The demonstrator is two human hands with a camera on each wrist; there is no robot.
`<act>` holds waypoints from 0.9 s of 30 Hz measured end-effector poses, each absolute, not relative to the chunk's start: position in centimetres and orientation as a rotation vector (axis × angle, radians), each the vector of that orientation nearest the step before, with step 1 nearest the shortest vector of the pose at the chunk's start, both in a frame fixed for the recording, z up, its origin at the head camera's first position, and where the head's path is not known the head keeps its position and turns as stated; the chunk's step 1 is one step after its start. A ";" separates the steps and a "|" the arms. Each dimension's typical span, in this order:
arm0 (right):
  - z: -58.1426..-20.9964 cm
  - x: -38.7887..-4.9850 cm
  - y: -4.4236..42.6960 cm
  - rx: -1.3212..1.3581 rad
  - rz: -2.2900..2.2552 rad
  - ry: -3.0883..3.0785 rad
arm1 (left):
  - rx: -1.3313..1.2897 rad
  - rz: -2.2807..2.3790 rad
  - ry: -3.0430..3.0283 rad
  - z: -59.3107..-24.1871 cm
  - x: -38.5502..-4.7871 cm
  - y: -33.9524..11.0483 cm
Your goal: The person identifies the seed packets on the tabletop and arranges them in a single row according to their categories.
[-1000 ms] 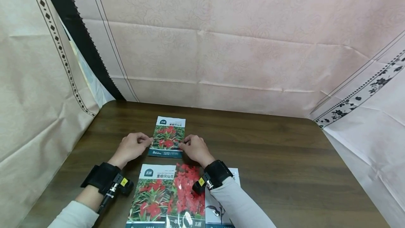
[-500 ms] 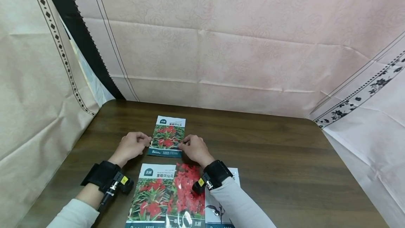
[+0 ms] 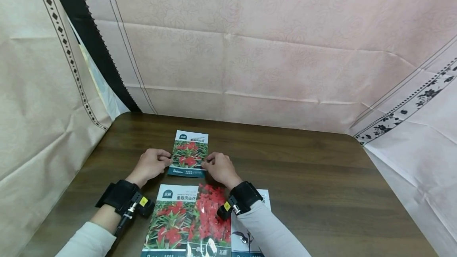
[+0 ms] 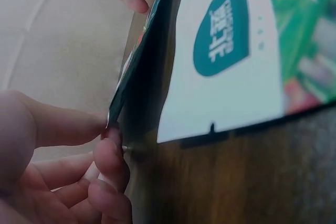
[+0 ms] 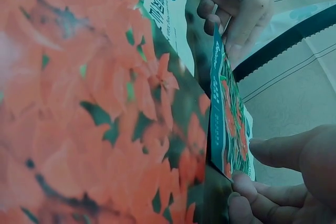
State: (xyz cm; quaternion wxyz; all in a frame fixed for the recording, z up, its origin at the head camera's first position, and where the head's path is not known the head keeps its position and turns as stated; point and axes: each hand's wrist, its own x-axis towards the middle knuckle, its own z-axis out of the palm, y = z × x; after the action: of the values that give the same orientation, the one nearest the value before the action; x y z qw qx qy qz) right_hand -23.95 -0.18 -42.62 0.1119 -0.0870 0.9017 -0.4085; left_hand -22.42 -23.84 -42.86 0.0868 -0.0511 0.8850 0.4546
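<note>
A small seed packet (image 3: 189,154) with red flowers, a white top and a teal bottom band is held between my two hands above the table. At its left edge my left hand (image 3: 151,165) pinches it between thumb and forefinger, as the left wrist view shows on the packet's edge (image 4: 137,51). My right hand (image 3: 222,168) pinches the lower right edge; in the right wrist view the thumb (image 5: 278,150) lies on the printed face. The packet stands tilted, its bottom edge towards me.
Nearer me on the brown table (image 3: 314,185) lie a large flower packet (image 3: 169,225), a red-flower packet (image 3: 210,209) and a white one (image 3: 240,241), partly under my right forearm. Patterned cloth (image 3: 250,62) hangs behind the table and at both sides.
The left hand and wrist have shifted slightly right, and the small packet has moved by a tiny amount. My right hand and the large packets have stayed in place.
</note>
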 end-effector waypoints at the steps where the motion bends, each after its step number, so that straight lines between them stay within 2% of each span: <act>1: -42.6 -24.0 -0.2 -0.258 -1.199 2.650 | -0.148 1.356 2.634 -42.9 -22.5 -23.8; 27: -42.9 -24.0 0.1 -0.261 -1.211 2.663 | -0.144 1.402 2.621 -43.2 -22.4 -23.4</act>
State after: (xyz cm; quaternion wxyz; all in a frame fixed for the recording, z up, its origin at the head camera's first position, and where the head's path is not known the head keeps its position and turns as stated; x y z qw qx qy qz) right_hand -24.04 0.11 -42.94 0.1021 -0.0883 0.9019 -0.4103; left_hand -22.44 -23.45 -43.17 0.0828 -0.0482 0.8776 0.4697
